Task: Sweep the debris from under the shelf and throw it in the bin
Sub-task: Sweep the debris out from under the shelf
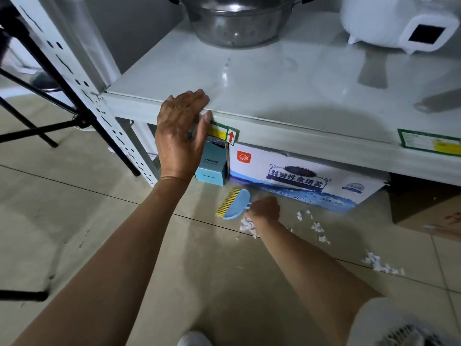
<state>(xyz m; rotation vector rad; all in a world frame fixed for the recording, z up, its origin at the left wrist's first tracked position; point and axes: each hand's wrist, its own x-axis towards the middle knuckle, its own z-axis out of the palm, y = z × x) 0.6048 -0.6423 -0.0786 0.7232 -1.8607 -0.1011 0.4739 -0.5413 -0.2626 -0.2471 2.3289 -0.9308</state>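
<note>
My right hand (264, 209) grips a small blue hand brush (235, 204) with yellow bristles, held low over the tiled floor just in front of the shelf's bottom gap. White paper scraps (247, 227) lie on the floor under my right wrist, with more scraps (318, 227) to the right and another small heap (381, 264) further right. My left hand (180, 131) rests flat on the front edge of the white metal shelf (287, 96), fingers spread, holding nothing. No bin is in view.
Under the shelf stand a small teal box (212, 168), a white-and-blue carton (299, 179) and a brown cardboard box (424, 208). A steel pot (237, 21) and a white appliance (394, 21) sit on the shelf. Black tripod legs (57, 101) stand at the left.
</note>
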